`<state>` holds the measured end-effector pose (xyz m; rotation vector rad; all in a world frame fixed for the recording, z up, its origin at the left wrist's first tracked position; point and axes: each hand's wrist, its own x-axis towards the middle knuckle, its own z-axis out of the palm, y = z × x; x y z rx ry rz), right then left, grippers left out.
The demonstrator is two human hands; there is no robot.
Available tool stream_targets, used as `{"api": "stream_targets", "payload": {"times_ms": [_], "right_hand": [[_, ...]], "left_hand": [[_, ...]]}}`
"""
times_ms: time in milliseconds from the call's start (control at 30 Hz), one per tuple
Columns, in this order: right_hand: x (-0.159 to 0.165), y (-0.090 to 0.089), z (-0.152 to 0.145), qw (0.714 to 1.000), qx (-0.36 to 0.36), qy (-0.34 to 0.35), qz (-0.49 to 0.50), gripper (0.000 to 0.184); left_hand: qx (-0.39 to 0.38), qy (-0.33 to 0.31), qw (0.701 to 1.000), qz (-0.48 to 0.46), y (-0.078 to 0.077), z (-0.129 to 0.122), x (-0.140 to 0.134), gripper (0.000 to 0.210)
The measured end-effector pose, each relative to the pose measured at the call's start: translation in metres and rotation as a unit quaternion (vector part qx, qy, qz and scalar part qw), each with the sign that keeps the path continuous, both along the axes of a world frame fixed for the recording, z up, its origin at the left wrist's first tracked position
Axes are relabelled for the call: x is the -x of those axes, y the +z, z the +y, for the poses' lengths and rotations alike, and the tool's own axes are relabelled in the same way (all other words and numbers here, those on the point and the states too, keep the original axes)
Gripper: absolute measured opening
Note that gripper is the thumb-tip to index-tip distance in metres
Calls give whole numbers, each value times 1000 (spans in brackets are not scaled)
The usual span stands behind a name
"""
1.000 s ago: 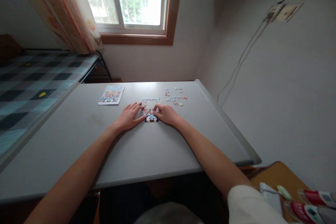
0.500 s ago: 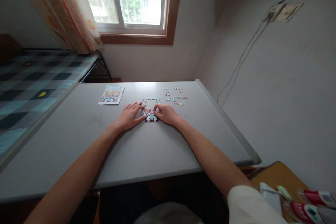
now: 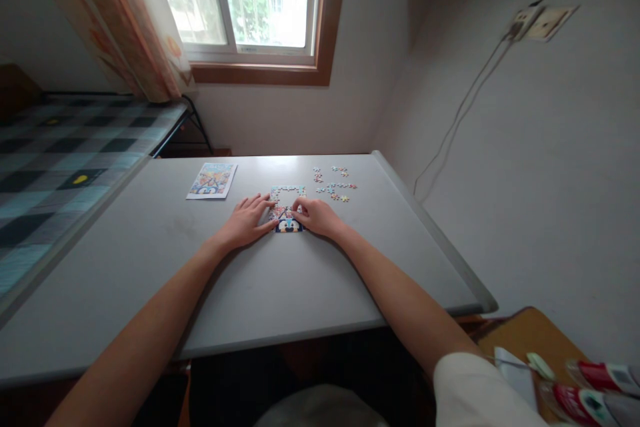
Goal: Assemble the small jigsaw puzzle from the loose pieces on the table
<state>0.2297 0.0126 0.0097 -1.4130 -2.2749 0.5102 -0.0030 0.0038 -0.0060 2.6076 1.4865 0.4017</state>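
A partly assembled jigsaw puzzle (image 3: 289, 225) lies on the grey table, its frame joined around a bare middle and a blue and white character along its near edge. My left hand (image 3: 248, 219) rests with fingers spread at the puzzle's left side, thumb and fingertips touching its border. Over the right part of the puzzle, my right hand (image 3: 315, 215) has its thumb and index finger pinched together at the inner edge of the assembled rows. Whatever sits between those fingertips is too small to make out. Several loose puzzle pieces (image 3: 336, 191) lie beyond my right hand.
A printed picture sheet (image 3: 212, 181) lies at the table's back left. The table (image 3: 280, 287) meets a wall with a hanging cable (image 3: 457, 121) on the right. At lower right, a wooden stool (image 3: 545, 333) holds bottles (image 3: 575, 403). A checked bed (image 3: 75, 147) stands left.
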Motion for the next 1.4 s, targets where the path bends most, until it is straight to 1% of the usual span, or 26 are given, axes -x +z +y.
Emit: {"api": "stream_targets", "payload": {"times_ms": [400,533,633,767,1000,1067,1200,1267,1400], "right_hand": [[1,0,0,1000,-2,2,2,15],[-1,-2,2,1000,-2,14,21,15],[-10,0,9,999,-12,14,44,16],[-31,8,19,996,-38,-59,46,18],[-58,17,31,984,-47,-173,-1,19],[-64,19,33,975,-41,-218,-7,20],[-80,24,35,945,-2,-324,-35,23],[-89,24,34,934,20,-354,-54,26],[-101,21,35,917,43,-389,-81,27]], "left_hand": [[5,0,1000,-9,0,0,0,50],[3,1,1000,-6,1,-1,0,50],[7,1,1000,-6,2,-1,-1,50],[12,3,1000,-5,2,0,-1,50],[12,-2,1000,-6,2,0,1,51],[8,-1,1000,-2,2,0,1,51],[7,1,1000,1,2,0,0,50],[9,1,1000,0,2,0,0,50],[13,1,1000,-1,3,0,0,51]]}}
